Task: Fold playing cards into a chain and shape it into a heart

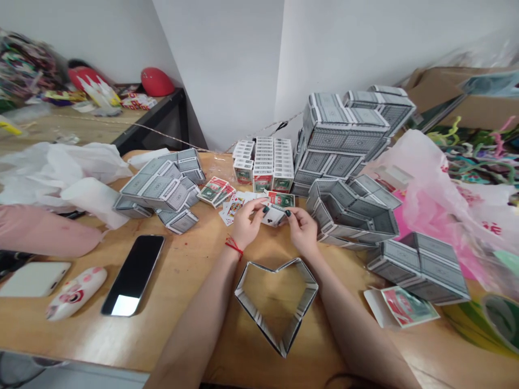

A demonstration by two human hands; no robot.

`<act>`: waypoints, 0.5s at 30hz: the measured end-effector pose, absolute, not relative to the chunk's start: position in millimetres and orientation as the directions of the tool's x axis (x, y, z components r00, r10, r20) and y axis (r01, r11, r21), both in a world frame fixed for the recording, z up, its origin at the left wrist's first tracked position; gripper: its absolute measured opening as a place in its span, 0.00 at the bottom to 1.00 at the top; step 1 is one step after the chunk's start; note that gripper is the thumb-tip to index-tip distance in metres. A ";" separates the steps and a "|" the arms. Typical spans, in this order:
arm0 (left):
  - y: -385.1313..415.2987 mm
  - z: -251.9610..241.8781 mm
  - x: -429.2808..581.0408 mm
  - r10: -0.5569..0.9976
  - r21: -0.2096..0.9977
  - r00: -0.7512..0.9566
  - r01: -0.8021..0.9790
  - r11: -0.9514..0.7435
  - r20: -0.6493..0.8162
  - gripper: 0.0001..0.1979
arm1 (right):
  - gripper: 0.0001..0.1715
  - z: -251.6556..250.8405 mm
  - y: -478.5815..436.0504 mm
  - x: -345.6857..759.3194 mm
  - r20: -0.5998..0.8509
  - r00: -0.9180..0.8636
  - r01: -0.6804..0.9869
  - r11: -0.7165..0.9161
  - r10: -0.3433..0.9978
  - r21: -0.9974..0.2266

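Note:
Between my two hands is a playing card (272, 217) with a black club mark on its face. My left hand (250, 220), below a red string bracelet (234, 247), pinches its left side. The fingers of my right hand (302, 227) are closed at its right edge. Loose face-up playing cards (234, 208) lie just left of my left hand. Behind my fingers rests a green and red card box (283, 199). Nearer me, between my forearms, stands a heart-shaped frame (248, 309) made of folded playing cards.
Stacked card-built blocks (344, 132) and open heart frames (352, 216) stand to the right. Another card structure (156, 186) is on the left, by a phone (133, 275). Rows of card boxes (263, 162) line the back. An open card box (405, 307) lies at right.

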State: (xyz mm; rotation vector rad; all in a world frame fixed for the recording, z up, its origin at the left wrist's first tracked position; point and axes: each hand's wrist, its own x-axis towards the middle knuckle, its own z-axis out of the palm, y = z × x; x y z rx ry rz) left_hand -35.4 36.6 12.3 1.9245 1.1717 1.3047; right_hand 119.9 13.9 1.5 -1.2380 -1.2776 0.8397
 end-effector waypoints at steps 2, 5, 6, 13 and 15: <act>38.6 7.6 -35.0 0.917 0.863 0.124 0.309 -0.399 0.379 0.13 | 0.13 2.8 16.3 117.4 0.163 0.153 0.057 0.156 0.975 -0.986; 42.0 0.5 -32.9 0.962 0.936 0.110 0.226 -0.270 0.251 0.10 | 0.14 3.6 19.1 116.0 0.109 0.140 -0.043 0.116 0.984 -0.992; 43.3 -1.3 -32.1 0.972 0.956 0.099 0.185 -0.227 0.212 0.09 | 0.14 3.2 19.6 116.0 0.099 0.143 -0.060 0.109 0.985 -0.992; 51.2 -5.2 -32.4 0.997 0.983 0.005 -0.169 -0.072 0.074 0.11 | 0.11 -3.5 20.3 115.5 0.111 0.116 -0.058 0.118 0.987 -0.991; 51.5 -5.4 -33.1 0.998 0.987 0.027 -0.151 -0.059 0.064 0.11 | 0.13 -4.0 20.6 116.0 0.129 0.092 -0.060 0.135 0.987 -0.989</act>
